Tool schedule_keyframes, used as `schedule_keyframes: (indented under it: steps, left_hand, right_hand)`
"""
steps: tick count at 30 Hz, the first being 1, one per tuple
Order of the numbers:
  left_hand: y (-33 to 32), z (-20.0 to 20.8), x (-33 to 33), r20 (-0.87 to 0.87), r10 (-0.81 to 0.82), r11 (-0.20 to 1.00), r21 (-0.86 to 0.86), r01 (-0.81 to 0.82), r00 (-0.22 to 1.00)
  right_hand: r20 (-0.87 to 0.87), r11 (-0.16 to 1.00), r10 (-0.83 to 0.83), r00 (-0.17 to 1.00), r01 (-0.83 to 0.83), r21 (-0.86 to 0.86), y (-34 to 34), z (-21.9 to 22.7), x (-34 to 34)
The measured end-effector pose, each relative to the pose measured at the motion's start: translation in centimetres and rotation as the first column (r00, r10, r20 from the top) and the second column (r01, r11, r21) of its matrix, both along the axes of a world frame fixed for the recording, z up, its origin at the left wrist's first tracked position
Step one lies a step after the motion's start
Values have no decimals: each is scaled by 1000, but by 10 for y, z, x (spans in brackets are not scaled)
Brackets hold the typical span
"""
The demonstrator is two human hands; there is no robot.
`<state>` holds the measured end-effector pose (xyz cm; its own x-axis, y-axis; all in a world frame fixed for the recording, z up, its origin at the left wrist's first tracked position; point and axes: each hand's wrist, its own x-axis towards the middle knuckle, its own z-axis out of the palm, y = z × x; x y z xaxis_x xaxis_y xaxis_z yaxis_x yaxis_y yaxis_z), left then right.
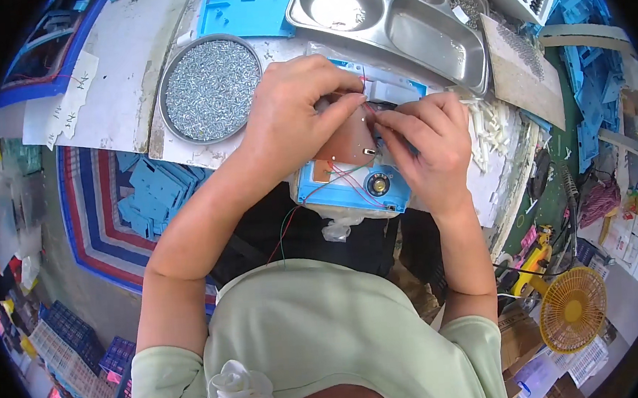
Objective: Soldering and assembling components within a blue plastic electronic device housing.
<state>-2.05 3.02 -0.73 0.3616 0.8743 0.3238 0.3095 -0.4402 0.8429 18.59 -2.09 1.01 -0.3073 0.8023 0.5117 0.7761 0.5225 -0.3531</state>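
A blue plastic housing lies in front of me at the table's near edge. Over it sits a brown circuit board, partly hidden beneath my left hand. My left hand is closed, with its thumb and fingers at the board's upper part. Close beside it, my right hand pinches a thin red wire between thumb and forefinger; the wire's end is hidden. A round speaker sits in the housing's lower right corner. Red and green wires run from the board and hang over the edge.
A round tray of small screws stands left of my hands. Behind is a steel compartment tray. White plastic parts are piled at right. More blue panels fill a striped bag at lower left. A yellow fan stands lower right.
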Motion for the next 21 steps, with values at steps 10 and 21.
schedule_keyframes:
  steps: [10, 21]
  left_hand:
    - [-7, -8, 4, -130, -84, 918, 376, 127, 988]
    - [-13, -11, 6, -196, -231, 877, 381, 291, 953]
  right_hand:
    - [-15, 999, 28, 999, -28, 15, 0, -3, 8]
    - [-130, 998, 12, 991, -21, -64, -11, -9, 24]
